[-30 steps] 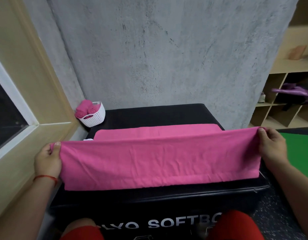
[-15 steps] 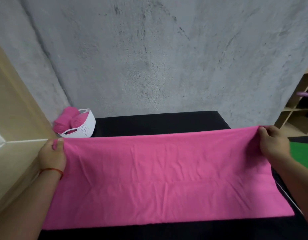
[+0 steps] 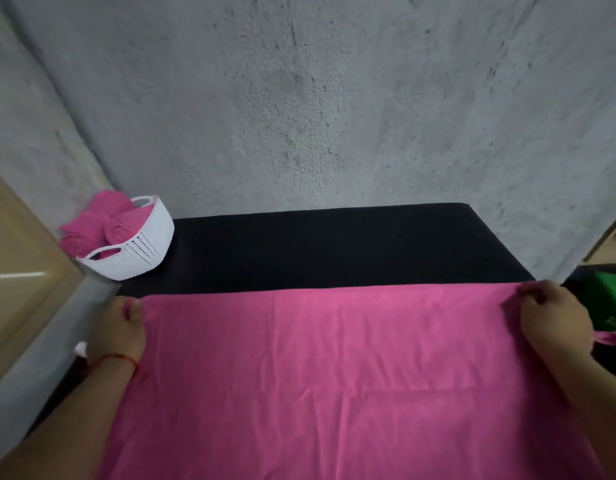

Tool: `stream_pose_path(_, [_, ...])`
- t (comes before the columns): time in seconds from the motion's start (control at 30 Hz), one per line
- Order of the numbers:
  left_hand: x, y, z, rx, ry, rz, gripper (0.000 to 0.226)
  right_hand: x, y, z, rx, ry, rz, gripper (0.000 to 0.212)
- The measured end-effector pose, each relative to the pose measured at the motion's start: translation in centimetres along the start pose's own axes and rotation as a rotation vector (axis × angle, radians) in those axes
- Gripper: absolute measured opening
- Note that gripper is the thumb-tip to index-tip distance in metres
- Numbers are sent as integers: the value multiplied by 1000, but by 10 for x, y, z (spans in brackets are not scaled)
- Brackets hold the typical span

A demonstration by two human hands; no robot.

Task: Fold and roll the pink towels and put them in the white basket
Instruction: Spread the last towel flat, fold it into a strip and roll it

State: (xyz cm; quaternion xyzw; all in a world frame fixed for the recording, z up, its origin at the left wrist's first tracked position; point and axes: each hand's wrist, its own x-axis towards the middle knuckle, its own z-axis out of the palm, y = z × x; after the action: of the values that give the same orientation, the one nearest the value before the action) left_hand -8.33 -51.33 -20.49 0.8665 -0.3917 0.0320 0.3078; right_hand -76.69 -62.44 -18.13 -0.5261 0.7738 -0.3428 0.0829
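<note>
Head view: a pink towel (image 3: pixel 334 375) lies spread flat over the near part of a black box (image 3: pixel 317 247), and its far edge runs straight from one hand to the other. The left hand (image 3: pixel 117 329) pinches the far left corner, thumb on top of the cloth and fingers curled under it. A red cord (image 3: pixel 117 357) circles that wrist. The right hand (image 3: pixel 552 318) grips the far right corner, fingers bent over a small bunch of cloth. A white basket (image 3: pixel 140 245) stands at the far left corner of the box, well apart from the spread towel, and holds rolled towels (image 3: pixel 102 221) that stick out over its left rim. A grey wall (image 3: pixel 317 98) rises behind the box.
</note>
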Motion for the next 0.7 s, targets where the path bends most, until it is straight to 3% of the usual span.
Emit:
stream_pose_path(0.27, [-5, 6, -3, 37, -4, -22, 26, 3, -12, -19, 8, 128, 5, 33])
stream_pose_path(0.47, [3, -6, -1, 68, -44, -111, 28, 5, -3, 0, -110, 25, 18, 37])
stream_pose_path(0.7, [11, 12, -8, 146, -69, -141, 36, 6, 2, 2, -130, 100, 23, 40])
